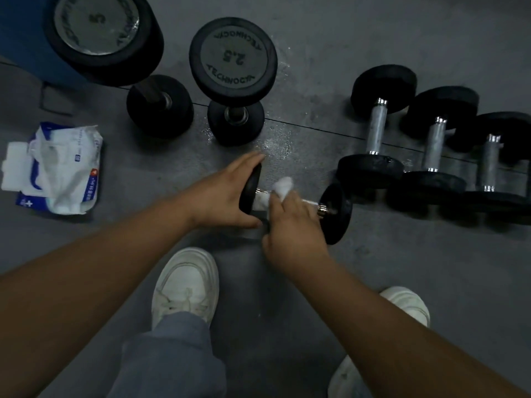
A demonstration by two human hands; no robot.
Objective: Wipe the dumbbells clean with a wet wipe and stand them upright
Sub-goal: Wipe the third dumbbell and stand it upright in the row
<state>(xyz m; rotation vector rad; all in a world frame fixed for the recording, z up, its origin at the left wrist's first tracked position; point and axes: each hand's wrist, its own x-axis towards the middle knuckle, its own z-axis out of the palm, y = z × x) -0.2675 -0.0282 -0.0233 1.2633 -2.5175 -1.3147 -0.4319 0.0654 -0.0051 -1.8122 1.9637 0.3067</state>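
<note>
Far left: an opened wipe pack (57, 170) lies on the grey floor (373, 268). Upper left: a 5 dumbbell (100, 33) and a 2.5 dumbbell (233, 57) stand upright, side by side. Centre: the left hand (227, 196) grasps the left head of a level dumbbell (336, 214), fingers over the rim, thumb under. A white wipe (283, 186) is wrapped round its handle just beside that head. The right hand (293, 228) clenches the wipe against the handle. Whether this dumbbell touches the floor cannot be told. A white shoe (186, 282) sits below the hands. Right: three dumbbells (434, 145) lie on their sides in a close row, near the held one's right head.
</note>
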